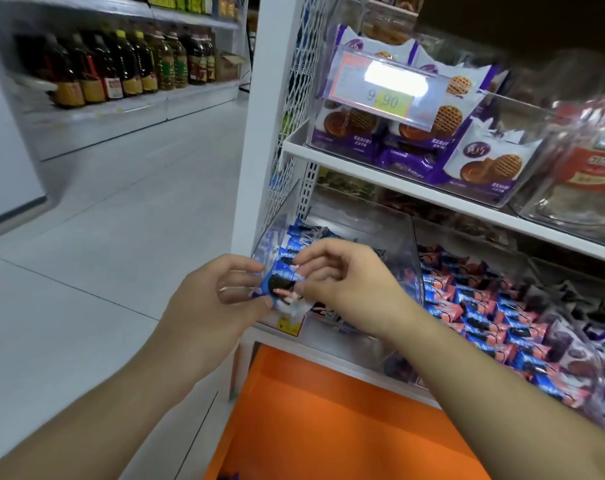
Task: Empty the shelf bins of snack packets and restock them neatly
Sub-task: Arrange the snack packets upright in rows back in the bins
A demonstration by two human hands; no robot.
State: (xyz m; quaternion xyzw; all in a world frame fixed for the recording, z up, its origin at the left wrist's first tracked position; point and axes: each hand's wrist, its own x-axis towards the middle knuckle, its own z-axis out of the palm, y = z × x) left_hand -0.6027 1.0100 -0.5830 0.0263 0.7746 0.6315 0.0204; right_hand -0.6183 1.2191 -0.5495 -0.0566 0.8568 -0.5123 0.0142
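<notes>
— Where's the packet?
— Blue snack packet point(283, 285), dead centre, pinched between my left hand point(214, 296) and right hand point(342, 280), fingers curled round it.
— And the bin?
— Clear bin point(403, 244) at one o'clock, just behind.

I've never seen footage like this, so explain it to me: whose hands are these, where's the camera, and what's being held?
The one picture comes from a camera worn on a person's head, looking down at their own bare hands in a shop aisle. The left hand and the right hand together hold a blue cookie packet in front of a clear plastic bin on the lower shelf. More blue packets lie in that bin. The next bin holds pink-and-blue packets. Above sit purple biscuit packs.
</notes>
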